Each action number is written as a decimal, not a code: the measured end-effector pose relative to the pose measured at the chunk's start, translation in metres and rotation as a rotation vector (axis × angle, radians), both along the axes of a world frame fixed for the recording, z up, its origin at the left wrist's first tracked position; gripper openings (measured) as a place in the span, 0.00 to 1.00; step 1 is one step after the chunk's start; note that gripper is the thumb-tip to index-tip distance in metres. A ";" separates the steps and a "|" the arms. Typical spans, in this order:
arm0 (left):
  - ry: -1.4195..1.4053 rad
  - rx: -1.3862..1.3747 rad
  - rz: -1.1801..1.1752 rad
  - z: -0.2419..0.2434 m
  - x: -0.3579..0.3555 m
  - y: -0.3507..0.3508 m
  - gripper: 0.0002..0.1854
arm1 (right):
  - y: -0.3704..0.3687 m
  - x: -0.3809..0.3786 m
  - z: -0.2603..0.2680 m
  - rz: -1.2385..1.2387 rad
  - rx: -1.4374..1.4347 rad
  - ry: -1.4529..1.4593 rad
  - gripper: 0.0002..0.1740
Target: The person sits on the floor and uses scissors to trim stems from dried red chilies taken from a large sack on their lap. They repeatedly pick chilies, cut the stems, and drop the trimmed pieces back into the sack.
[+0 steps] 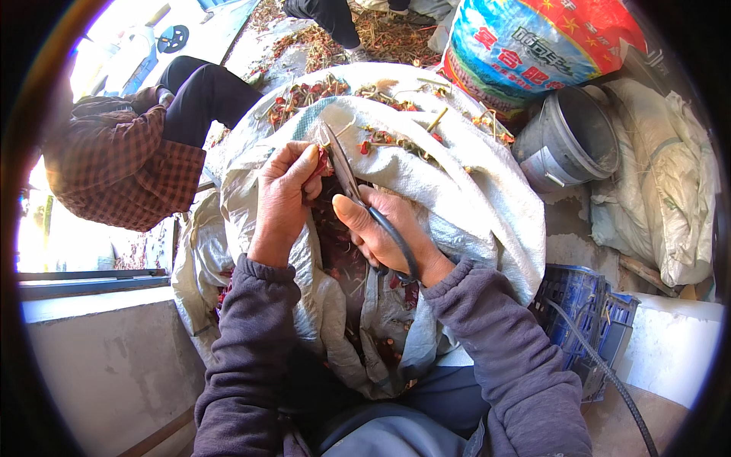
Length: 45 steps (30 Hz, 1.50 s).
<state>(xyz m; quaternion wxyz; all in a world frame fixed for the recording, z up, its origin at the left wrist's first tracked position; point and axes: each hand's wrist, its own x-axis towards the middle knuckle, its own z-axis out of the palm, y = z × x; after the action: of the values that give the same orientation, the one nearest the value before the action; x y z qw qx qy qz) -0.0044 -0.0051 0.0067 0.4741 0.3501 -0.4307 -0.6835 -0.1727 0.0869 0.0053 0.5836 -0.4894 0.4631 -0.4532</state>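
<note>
My left hand (281,201) pinches a dark red dried pod (324,161), which looks like a chili pepper, between thumb and fingers. Most of the pod is hidden by the fingers. In my right hand (393,229) is a pair of black-handled scissors (342,164), its blades pointing up and away from me, right beside the pod. The blades look nearly closed. Beneath both hands a white woven sack (485,191) lies spread over my lap, with more dark red pods (337,237) in its opening. Cut stems with red ends (394,140) are scattered on its far folds.
At left sits a person in a checked jacket (123,165); another person's leg (331,23) shows at the top. A printed woven bag (537,45), a dark bucket (562,137) and folded sacks (657,171) stand right. Nearer are a blue plastic crate (577,297) and a cable (611,371).
</note>
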 end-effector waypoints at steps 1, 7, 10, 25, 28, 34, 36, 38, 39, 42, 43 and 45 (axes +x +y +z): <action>-0.116 -0.032 0.044 0.001 -0.001 0.002 0.05 | -0.003 0.000 -0.001 -0.077 -0.119 0.177 0.33; -0.331 -0.091 0.059 0.007 -0.004 0.007 0.09 | -0.003 -0.006 -0.003 -0.223 -0.306 0.668 0.32; -0.312 -0.066 0.033 0.011 0.000 0.004 0.09 | -0.006 -0.008 -0.002 -0.254 -0.362 0.667 0.35; -0.157 -0.021 -0.187 0.001 0.022 -0.004 0.07 | -0.011 -0.022 -0.001 -0.144 -0.551 0.912 0.52; -0.141 -0.001 -0.192 0.001 0.022 -0.003 0.06 | -0.009 -0.022 -0.001 -0.144 -0.560 0.910 0.51; -0.093 0.023 -0.224 -0.003 0.018 -0.002 0.06 | -0.008 -0.020 -0.001 -0.167 -0.522 0.924 0.42; -0.092 0.018 -0.193 -0.005 0.017 -0.002 0.05 | -0.008 -0.021 -0.002 -0.175 -0.513 0.951 0.39; -0.085 0.019 -0.197 -0.006 0.017 -0.003 0.05 | -0.008 -0.021 -0.002 -0.206 -0.538 0.965 0.36; -0.079 0.023 -0.198 -0.006 0.017 -0.004 0.05 | -0.008 -0.021 -0.001 -0.221 -0.550 0.972 0.35; -0.076 0.027 -0.200 -0.006 0.016 -0.004 0.05 | -0.008 -0.019 -0.001 -0.252 -0.577 0.957 0.33; -0.085 0.017 -0.205 -0.005 0.015 -0.004 0.05 | -0.009 -0.018 0.000 -0.251 -0.570 0.936 0.33; -0.107 0.012 -0.201 -0.002 0.014 -0.003 0.06 | -0.010 -0.017 0.000 -0.240 -0.518 0.902 0.33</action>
<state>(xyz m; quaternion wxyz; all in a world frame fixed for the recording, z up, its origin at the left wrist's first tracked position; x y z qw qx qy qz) 0.0095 -0.0085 0.0047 0.3775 0.3438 -0.4842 -0.7105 -0.1895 0.0773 0.0055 0.1310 -0.7073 0.5936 -0.3608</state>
